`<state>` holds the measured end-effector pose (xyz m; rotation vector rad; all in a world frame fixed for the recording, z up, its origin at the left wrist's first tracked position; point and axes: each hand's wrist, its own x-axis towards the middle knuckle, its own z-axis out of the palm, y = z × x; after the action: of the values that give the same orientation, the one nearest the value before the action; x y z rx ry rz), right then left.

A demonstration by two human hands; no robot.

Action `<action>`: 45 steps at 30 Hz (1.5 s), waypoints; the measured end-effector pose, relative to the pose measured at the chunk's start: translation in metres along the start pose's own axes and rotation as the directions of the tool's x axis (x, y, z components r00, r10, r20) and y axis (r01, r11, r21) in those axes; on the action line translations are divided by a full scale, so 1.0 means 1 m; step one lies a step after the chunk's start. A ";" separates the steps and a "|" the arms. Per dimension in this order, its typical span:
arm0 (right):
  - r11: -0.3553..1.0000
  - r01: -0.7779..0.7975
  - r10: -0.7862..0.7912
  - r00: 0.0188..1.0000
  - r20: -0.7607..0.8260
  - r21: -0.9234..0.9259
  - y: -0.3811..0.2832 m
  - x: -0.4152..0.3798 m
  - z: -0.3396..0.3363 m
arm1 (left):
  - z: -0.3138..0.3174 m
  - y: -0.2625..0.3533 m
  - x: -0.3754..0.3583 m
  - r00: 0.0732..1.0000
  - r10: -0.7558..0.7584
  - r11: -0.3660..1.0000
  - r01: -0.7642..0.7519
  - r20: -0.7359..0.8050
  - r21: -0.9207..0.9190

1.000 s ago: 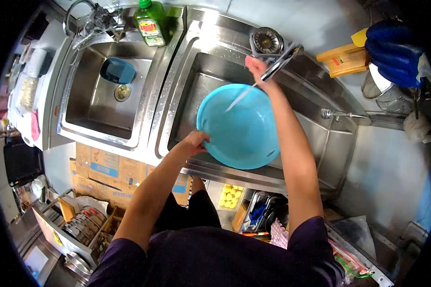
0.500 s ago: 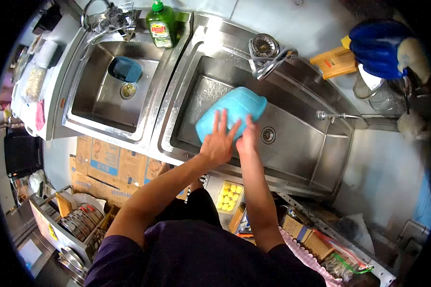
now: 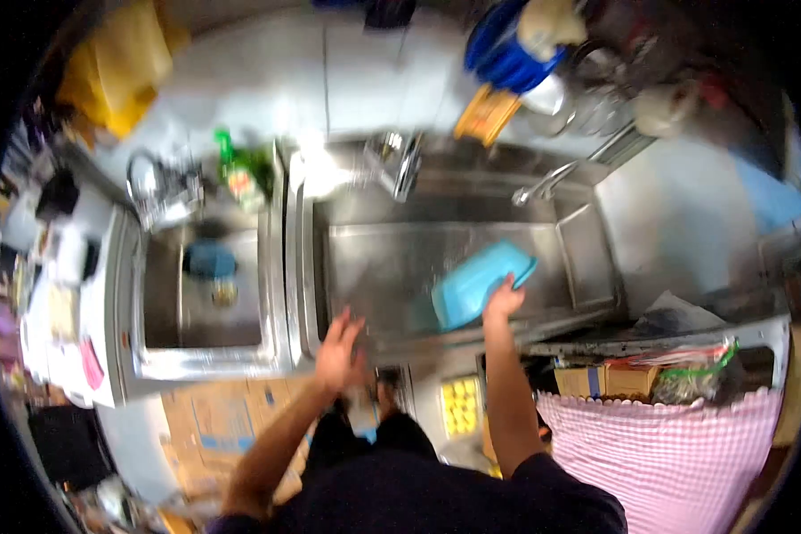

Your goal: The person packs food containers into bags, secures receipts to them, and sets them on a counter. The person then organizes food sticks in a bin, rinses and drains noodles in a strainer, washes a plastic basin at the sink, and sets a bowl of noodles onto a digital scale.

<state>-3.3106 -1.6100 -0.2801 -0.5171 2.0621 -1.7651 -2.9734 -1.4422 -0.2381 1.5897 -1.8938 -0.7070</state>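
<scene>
A turquoise plastic basin [image 3: 481,283] is tilted over the right part of the large steel sink [image 3: 374,233], its outer side toward me. My right hand [image 3: 505,301] grips it by the near right rim, thumb on the outside and the other fingers hidden behind the edge. My left hand [image 3: 340,354] is away from the basin, at the near left edge of the sink. Its fingers are spread and nothing is in them, though motion blurs it.
A smaller sink [image 3: 165,311] at the left holds a dark blue container [image 3: 210,260]. Behind it stands a green dish soap bottle [image 3: 243,173]. Faucets [image 3: 408,167] rise at the back. A tray of yellow pieces [image 3: 460,408] sits below the sink's front edge.
My left hand has come off the basin and moved left toward me. My right hand has carried the basin rightward in the sink. The camera view has shifted and turned.
</scene>
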 end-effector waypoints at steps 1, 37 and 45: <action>0.998 0.043 -0.043 0.999 0.001 0.055 -0.008 0.000 0.000 | -0.025 0.009 -0.005 1.000 -0.028 0.998 0.029 0.004 -0.054; 0.809 -0.347 0.399 0.917 -0.010 0.474 -0.103 -0.064 -0.070 | -0.230 -0.153 -0.273 0.903 -0.430 0.887 0.425 -0.011 0.180; 0.917 0.279 -0.342 0.918 0.201 0.286 -0.192 -0.062 -0.172 | -0.212 -0.202 -0.282 0.909 -0.414 0.902 0.417 -0.051 0.114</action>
<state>-3.3378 -1.4606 -0.0633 -0.9796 1.6219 -1.9867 -2.6448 -1.2040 -0.2558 2.1061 -1.6166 -0.7472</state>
